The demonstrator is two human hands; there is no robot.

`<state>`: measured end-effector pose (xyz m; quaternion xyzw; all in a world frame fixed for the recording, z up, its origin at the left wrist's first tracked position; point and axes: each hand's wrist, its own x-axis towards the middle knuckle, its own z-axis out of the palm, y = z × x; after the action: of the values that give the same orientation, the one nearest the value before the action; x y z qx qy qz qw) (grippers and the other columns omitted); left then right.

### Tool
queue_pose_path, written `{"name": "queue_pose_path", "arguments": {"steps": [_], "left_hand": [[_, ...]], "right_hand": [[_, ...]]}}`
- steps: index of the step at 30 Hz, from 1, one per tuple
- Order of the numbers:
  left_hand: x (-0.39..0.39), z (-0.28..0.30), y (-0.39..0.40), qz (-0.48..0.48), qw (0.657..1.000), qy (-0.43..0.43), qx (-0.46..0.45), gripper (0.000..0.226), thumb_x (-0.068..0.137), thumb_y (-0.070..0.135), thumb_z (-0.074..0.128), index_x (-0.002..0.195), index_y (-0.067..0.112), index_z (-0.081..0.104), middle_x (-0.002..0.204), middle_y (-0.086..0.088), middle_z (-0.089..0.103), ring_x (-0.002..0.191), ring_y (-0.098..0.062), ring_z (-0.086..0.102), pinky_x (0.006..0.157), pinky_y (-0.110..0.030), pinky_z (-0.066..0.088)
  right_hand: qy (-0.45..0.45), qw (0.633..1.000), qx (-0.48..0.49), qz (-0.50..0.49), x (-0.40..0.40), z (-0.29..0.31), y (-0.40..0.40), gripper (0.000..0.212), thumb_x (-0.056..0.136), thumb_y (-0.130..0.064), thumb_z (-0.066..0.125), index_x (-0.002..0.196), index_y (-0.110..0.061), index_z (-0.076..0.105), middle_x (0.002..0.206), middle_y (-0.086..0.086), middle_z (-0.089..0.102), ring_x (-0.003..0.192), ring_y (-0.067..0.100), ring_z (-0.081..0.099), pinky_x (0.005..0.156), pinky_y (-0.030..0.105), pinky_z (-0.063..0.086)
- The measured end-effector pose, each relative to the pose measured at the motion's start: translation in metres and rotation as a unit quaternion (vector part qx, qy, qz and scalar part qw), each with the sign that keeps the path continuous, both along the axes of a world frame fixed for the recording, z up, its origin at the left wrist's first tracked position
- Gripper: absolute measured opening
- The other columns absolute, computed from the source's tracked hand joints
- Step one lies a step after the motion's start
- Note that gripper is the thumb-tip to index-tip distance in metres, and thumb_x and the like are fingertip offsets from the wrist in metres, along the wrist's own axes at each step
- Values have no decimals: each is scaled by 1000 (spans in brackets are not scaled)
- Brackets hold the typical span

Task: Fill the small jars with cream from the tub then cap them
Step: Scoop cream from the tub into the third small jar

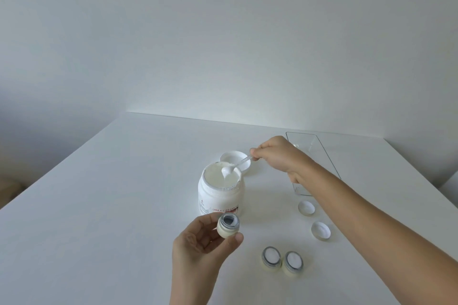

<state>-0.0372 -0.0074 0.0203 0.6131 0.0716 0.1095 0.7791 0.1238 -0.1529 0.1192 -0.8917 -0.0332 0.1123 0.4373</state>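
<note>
Your frame is bright and flat, soft cool daylight, brightest on the table far edge. Shadows faint (short soft one right of the tub). White surfaces nearly blow out, low contrast. Slight wide-angle bend at edges. Overall mildly soft; label text barely legible.

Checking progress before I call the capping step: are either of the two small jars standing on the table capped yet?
No: both small jars on the table stand open, and two small caps lie apart from them.
</note>
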Motion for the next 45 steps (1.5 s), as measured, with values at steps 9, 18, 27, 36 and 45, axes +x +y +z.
{"name": "queue_pose_path", "arguments": {"steps": [9, 18, 27, 36, 45], "left_hand": [[12, 7, -3, 22, 1000, -15, -16, 32, 65, -9, 83, 93, 5, 73, 85, -10, 79, 80, -19, 76, 64, -15, 56], [13, 12, -8, 19, 999, -23, -25, 34, 64, -10, 83, 89, 12, 75, 87, -10, 79, 80, -21, 76, 65, -17, 56], [10, 12, -4, 19, 999, -13, -24, 33, 63, -8, 84, 88, 10, 74, 86, -10, 79, 79, -21, 76, 64, -16, 56], [8, 14, -6, 1, 999, 0, -34, 39, 51, 13, 88, 88, 9, 76, 85, -11, 79, 78, -19, 76, 64, -14, 55], [8, 14, -5, -14, 999, 3, -46, 37, 53, 13, 87, 88, 8, 76, 89, -10, 80, 83, -20, 76, 66, -14, 55]], "right_hand": [[23, 997, 77, 8, -11, 0, -22, 25, 87, -31, 64, 67, -19, 71, 86, 0, 62, 93, 17, 53, 91, 31, 37], [-57, 996, -64, 32, -61, -5, -22, 35, 93, -34, 56, 79, -3, 67, 40, -18, 46, 53, 2, 45, 82, 32, 31], [-171, 983, -65, -3, -72, 5, -33, 30, 92, -30, 58, 71, -10, 65, 54, -8, 39, 49, 0, 42, 77, 32, 30], [-552, 826, -90, 76, -98, -32, -31, 14, 92, -30, 56, 78, -28, 59, 79, -13, 45, 75, 8, 46, 77, 29, 26], [-703, 680, -172, 117, -110, -53, -59, 39, 65, -7, 81, 96, -24, 62, 84, -8, 40, 77, 12, 43, 74, 34, 19]]}}
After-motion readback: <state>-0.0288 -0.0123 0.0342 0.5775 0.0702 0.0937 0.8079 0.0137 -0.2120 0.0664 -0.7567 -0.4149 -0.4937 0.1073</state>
